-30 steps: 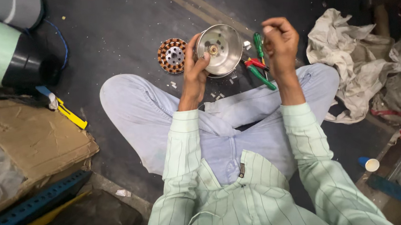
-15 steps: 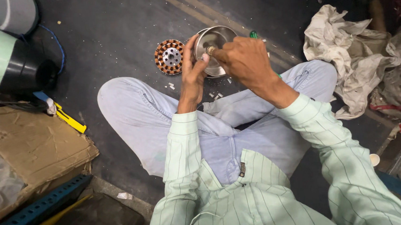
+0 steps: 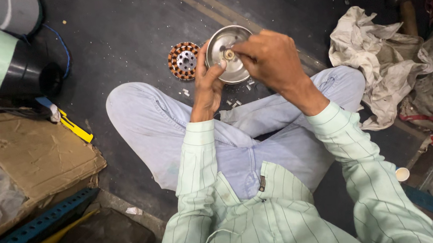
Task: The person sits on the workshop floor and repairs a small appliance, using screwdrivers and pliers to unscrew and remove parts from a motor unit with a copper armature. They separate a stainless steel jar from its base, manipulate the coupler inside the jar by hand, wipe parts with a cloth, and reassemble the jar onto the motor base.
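Left hand (image 3: 208, 89) comes up from the lower middle of the frame, and I see it clamped on the near edge of a round metal cover (image 3: 227, 55), thumb pressed onto the inner face beside the hub. Right hand (image 3: 268, 57) reaches in from the right and lies over the right half of that cover, its fingertips pinched together on a small brass-coloured bearing piece (image 3: 229, 54) at the cover's centre. I place the cover in the upper middle of the frame, held above the dark floor (image 3: 119, 37) just ahead of the crossed legs in pale blue trousers. Just left of it on the floor lies a copper-wound stator (image 3: 184, 61), close to the left thumb but, as far as I can tell, not touching the cover. Small white bits (image 3: 186, 92) are scattered on the floor near the knees. In the upper left I see a pale green and black motor housing (image 3: 4, 68), with a yellow-handled tool (image 3: 74, 127) below it and a flattened cardboard sheet (image 3: 31, 155) at left. A crumpled off-white cloth (image 3: 374, 54) fills the upper right, well apart from both hands.
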A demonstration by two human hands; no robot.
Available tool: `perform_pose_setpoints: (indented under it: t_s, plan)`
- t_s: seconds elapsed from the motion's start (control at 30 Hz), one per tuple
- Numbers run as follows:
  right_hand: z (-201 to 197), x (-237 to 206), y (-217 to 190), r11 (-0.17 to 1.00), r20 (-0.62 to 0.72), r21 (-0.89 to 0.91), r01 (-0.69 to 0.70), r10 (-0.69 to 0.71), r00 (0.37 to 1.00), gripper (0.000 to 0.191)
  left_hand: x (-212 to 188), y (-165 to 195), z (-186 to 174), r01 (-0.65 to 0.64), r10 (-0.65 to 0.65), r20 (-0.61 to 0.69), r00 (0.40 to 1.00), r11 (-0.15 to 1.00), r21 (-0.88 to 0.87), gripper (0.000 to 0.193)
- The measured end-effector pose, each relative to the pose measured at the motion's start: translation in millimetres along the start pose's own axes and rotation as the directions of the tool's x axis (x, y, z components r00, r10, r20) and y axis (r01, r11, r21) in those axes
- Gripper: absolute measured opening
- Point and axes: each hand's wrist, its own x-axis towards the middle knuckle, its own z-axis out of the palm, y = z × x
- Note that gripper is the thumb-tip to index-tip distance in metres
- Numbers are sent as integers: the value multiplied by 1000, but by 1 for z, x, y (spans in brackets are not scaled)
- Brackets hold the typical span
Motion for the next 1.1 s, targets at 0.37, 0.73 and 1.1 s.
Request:
perform_pose_setpoints:
  t_s: [0.37, 0.73, 1.1]
  plan:
    - [4, -3, 12, 993, 19, 119, 26, -29, 999, 24, -2, 5, 4, 26, -25, -10, 1000, 999, 24, 70]
    - [6, -3, 13, 996, 106, -23, 89, -86, 991, 29, -1, 5, 2, 34, -32, -27, 999, 998, 53, 72]
    - [0, -2, 3, 976, 199, -201, 80, -40, 979, 29, -4, 8, 3, 19, -17, -13, 1000, 989, 148, 76]
